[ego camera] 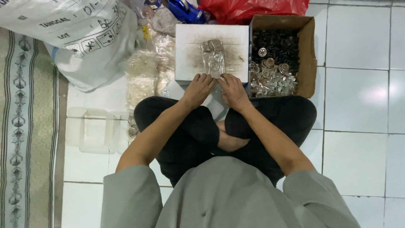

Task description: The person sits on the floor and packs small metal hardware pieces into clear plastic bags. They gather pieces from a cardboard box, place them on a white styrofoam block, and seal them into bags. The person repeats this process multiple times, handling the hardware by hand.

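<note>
Clear plastic pouch [214,57] of small metal parts lies flat on a scuffed white box lid [187,46], near its front edge. Left hand [198,88] and right hand [233,90] meet at the lid's front edge just below the pouch, fingers curled down, knuckles toward the camera; both look to be pinching the near end of the pouch, but fingertips are hidden, so I cannot tell the exact grip. Cardboard box [310,50] just right of the lid holds black screws at the back and silvery washers at the front. Left of the lid: a heap of more clear bags [145,74], then a big white sack [71,38]; red plastic bag [253,9] behind. Person sits cross-legged on white floor tiles [358,105], with a patterned mat [25,126] at far left. Judgement on doing this well: keep the pouch flat on the lid so the contents stay away from the open end, hold both corners evenly, press the edge against the lid rather than in mid-air.
</note>
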